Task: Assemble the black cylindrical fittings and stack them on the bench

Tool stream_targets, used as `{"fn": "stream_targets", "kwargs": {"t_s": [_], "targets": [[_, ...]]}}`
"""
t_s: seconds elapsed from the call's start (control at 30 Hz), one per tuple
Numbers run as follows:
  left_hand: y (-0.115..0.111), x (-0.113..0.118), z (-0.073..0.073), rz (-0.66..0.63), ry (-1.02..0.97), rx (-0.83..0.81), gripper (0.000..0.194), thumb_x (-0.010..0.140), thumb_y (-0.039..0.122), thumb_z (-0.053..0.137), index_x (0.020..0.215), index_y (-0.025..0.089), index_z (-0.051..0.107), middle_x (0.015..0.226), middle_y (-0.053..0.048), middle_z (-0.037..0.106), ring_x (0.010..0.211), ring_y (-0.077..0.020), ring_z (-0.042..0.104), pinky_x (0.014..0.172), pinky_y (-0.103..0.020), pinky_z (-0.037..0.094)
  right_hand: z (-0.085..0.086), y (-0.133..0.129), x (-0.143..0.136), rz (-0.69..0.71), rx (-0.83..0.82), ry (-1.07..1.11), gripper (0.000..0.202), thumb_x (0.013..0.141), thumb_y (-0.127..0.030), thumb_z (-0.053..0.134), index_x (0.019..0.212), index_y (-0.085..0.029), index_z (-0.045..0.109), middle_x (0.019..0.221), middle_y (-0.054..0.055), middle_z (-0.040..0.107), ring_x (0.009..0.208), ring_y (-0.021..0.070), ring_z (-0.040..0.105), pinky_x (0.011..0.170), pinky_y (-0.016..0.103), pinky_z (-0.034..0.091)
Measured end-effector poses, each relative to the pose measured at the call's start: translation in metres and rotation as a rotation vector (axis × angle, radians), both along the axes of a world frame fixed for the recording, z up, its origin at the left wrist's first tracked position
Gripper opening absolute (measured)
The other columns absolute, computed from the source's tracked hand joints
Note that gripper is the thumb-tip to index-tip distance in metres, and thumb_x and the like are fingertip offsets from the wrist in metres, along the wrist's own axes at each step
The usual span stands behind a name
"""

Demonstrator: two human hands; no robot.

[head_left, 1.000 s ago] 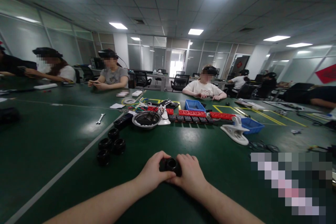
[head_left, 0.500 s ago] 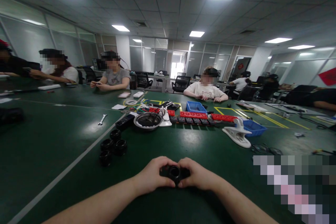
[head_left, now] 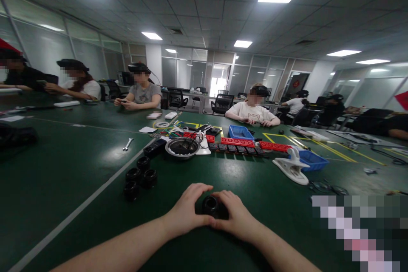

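A black round part with a hole through its middle [head_left: 210,205] is between my two hands, close to the green table top. My left hand [head_left: 188,210] curves around its left side with fingers stretched and apart, a gap showing between palm and part. On the other side, my right hand [head_left: 236,212] arches with fingers spread; its fingertips come up to the part's upper right edge, and I cannot tell whether they touch. Both thumbs meet in front of the part. Similar black round parts [head_left: 149,177] sit in a cluster to the left.
Beyond my hands lie a metal bowl [head_left: 182,148], red strips [head_left: 237,142], a black strip of sockets [head_left: 236,149], a white clamp-like stand [head_left: 291,166] and blue trays [head_left: 240,132]. A wrench [head_left: 128,144] rests at left. Several people sit around the table.
My hands have loosened and spread from around the black round part, which now shows more fully. The view has shifted slightly.
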State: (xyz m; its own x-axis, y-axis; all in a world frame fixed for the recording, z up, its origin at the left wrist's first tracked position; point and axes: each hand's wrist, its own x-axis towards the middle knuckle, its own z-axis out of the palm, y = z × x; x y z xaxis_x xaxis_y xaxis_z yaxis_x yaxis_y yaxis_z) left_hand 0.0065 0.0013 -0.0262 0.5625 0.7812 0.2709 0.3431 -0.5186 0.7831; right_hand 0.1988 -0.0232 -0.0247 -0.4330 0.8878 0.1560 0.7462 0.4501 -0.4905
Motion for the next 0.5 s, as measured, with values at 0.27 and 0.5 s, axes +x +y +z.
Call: {"fn": "stream_targets", "kwargs": {"t_s": [0.27,0.5], "targets": [[0.006,-0.003,0.007,-0.133,0.042,-0.089,0.044,0.061,0.022,0.074,0.102,0.023,0.061,0.094,-0.001,0.058,0.084,-0.0185,0.052,0.072,-0.026,0.04,0.01,0.008,0.008,0.17,-0.173,0.029,0.032,0.064,-0.028,0.069,0.094,-0.02,0.06,0.094,0.002,0.054,0.091,0.0203,0.046,0.081,0.032,0.034],[0.002,0.001,0.003,-0.127,0.016,-0.15,0.043,0.059,0.021,0.074,0.1,0.022,0.061,0.092,0.0,0.056,0.081,-0.0173,0.051,0.068,-0.024,0.038,0.005,0.008,0.006,0.103,-0.148,-0.032,0.036,0.056,-0.033,0.075,0.086,-0.019,0.061,0.085,0.0,0.055,0.084,0.0187,0.048,0.073,0.028,0.035]]}}
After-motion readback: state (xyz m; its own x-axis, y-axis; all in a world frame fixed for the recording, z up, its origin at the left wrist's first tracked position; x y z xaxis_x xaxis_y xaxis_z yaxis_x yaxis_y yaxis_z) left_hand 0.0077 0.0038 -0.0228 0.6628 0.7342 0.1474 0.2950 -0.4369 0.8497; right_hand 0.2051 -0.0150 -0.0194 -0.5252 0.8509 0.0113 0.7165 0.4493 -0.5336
